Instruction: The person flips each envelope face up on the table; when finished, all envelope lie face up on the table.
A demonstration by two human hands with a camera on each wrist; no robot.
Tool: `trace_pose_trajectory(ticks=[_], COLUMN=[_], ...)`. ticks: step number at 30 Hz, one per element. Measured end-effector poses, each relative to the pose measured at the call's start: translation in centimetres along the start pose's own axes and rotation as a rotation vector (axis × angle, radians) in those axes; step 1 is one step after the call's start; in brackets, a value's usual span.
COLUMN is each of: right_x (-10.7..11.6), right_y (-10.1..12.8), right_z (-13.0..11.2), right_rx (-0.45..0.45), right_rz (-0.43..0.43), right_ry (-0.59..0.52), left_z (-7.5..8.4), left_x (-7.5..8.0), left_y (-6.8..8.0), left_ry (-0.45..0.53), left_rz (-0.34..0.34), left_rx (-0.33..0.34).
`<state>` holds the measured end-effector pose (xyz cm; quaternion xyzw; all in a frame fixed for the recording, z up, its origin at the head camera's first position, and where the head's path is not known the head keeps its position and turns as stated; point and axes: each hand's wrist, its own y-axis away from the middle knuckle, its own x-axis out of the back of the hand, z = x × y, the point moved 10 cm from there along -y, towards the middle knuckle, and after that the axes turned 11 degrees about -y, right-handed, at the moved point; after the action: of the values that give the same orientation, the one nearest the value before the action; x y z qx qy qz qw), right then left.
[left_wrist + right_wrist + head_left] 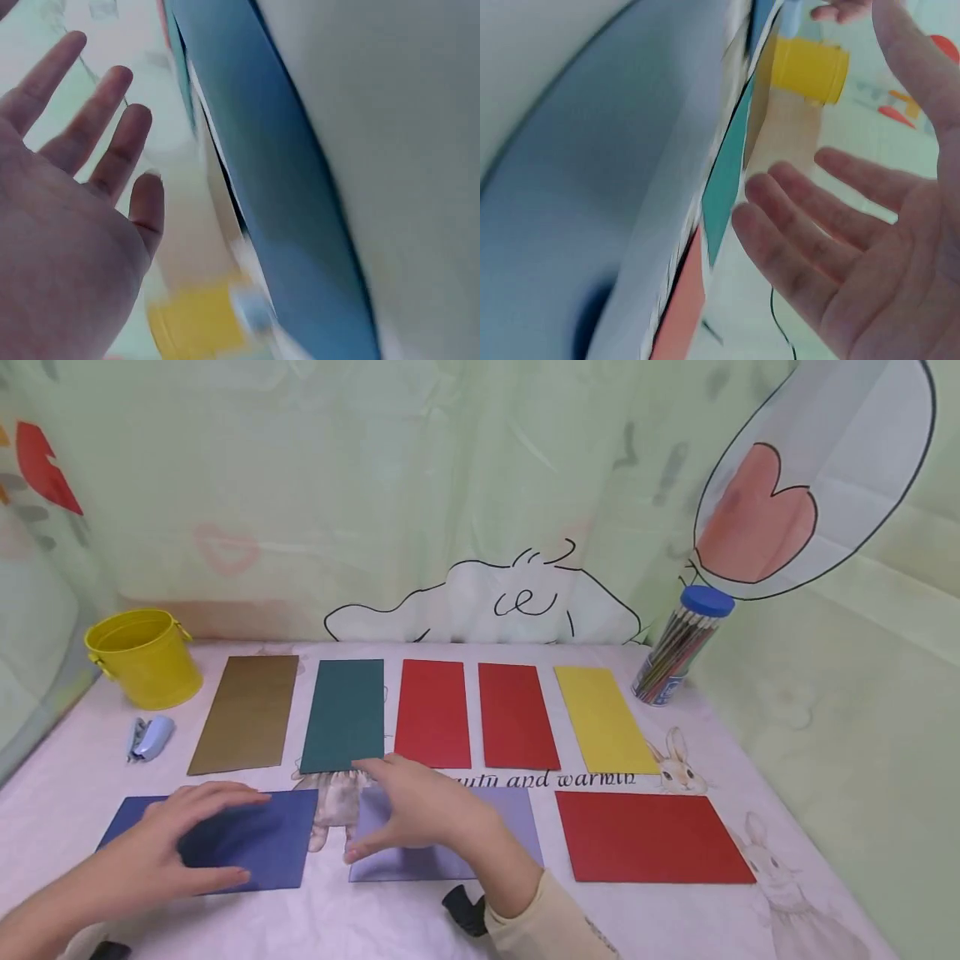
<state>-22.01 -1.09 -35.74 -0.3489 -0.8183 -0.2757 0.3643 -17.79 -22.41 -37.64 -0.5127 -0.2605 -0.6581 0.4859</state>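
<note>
My left hand (183,831) is spread with straight fingers over the dark blue sheet (277,839) at the front left. In the left wrist view this hand (75,187) shows an empty palm beside the blue sheet (277,195). My right hand (408,814) is spread over the lavender sheet (517,818) in the front middle. Its palm (855,225) is empty in the right wrist view, clear of the lavender sheet (615,187). I cannot tell whether any fingertip touches the paper.
The back row holds a brown sheet (246,714), a teal sheet (343,714), two red sheets (433,712) and a yellow sheet (603,718). A red sheet (652,839) lies front right. A yellow bucket (144,656), a small stapler (150,737) and a pencil tube (678,647) stand at the sides.
</note>
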Motion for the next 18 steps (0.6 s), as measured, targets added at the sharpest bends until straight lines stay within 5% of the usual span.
trace_pose_trajectory(ticks=[6, 9, 18], right_x=[-1.7, -2.9, -6.4], right_y=[-2.3, -3.1, -3.9], right_z=[-2.6, -3.9, -5.6], right_rx=[0.023, 0.069, 0.146], right_rz=[0.029, 0.006, -0.076], right_ry=[-0.034, 0.017, 0.291], left_z=[-9.2, -12.6, -16.8], left_x=[0.0, -0.8, -3.7], left_y=[4.7, 6.4, 7.2], left_ry=[-0.083, -0.091, -0.103], left_rz=[-0.055, -0.082, -0.281], left_rx=[0.201, 0.237, 0.339])
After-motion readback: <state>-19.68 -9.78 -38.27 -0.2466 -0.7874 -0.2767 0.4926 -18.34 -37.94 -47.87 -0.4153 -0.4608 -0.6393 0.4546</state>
